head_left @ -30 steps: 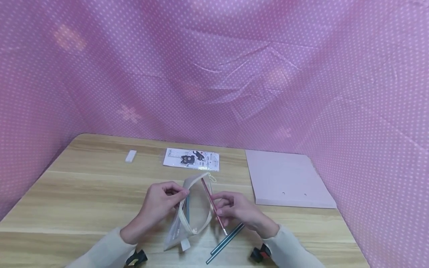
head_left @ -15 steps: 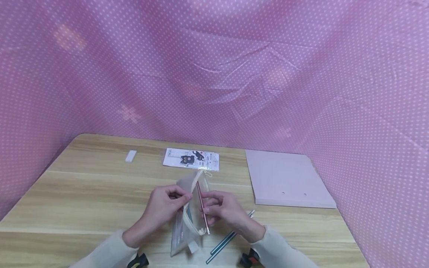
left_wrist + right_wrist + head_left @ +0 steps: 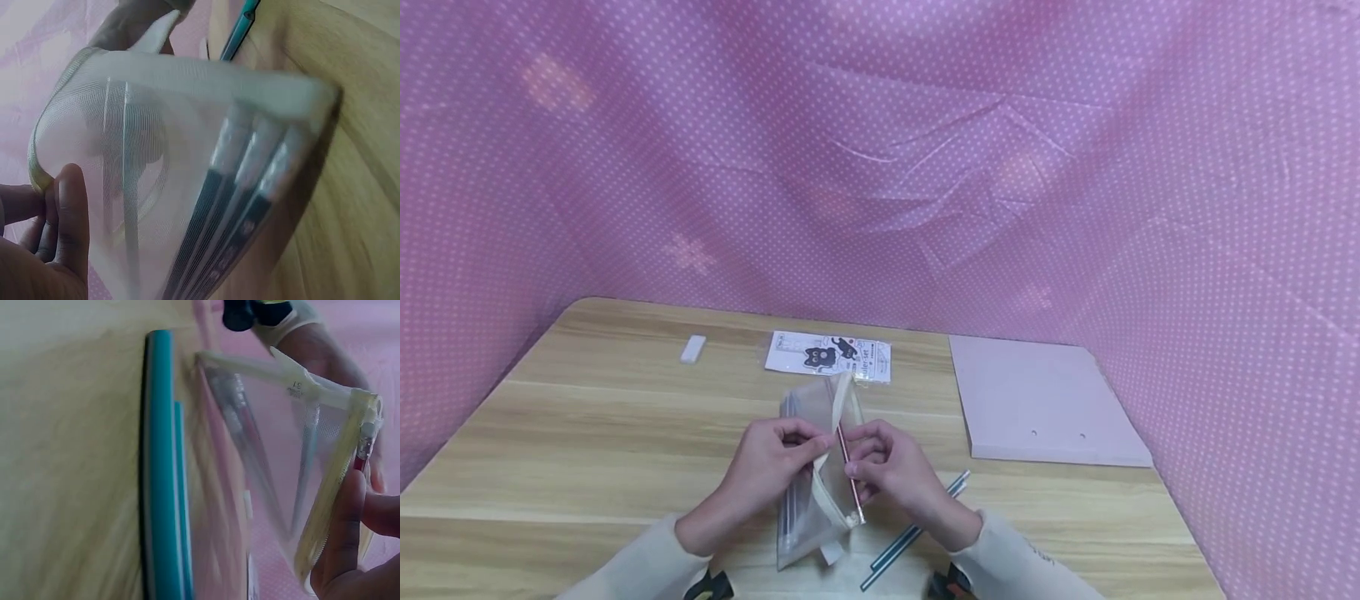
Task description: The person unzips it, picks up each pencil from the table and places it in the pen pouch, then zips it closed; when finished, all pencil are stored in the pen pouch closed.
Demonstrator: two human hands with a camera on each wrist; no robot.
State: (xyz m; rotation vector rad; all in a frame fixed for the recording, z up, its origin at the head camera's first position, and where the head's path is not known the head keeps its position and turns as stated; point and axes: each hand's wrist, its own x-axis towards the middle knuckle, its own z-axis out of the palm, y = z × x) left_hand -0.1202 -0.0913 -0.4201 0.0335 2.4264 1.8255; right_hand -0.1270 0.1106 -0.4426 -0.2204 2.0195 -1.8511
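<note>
In the head view, a see-through mesh zipper pouch [image 3: 801,525] stands tilted between the hands, its mouth part open towards the right. My left hand [image 3: 775,458] pinches the mouth's near-left edge between thumb and fingers. A red pencil [image 3: 854,485] is in my right hand [image 3: 891,468], which pinches it right at the mouth, with its upper part inside the pouch. The pencil's metal end [image 3: 365,440] shows near the zipper in the right wrist view. Through the mesh, the left wrist view shows several dark pencils [image 3: 215,209] inside.
Two teal pencils [image 3: 895,547] lie on the wooden table below my right wrist. Farther back are a white eraser [image 3: 693,349], a ruler set packet [image 3: 827,357] with cat drawings and a pale folder [image 3: 1045,400] at the right. A pink dotted cloth [image 3: 880,167] surrounds the table.
My right hand has moved left with the red pencil, which now stands steeper and farther into the pouch. The pouch mouth has narrowed, and more of the teal pencils shows.
</note>
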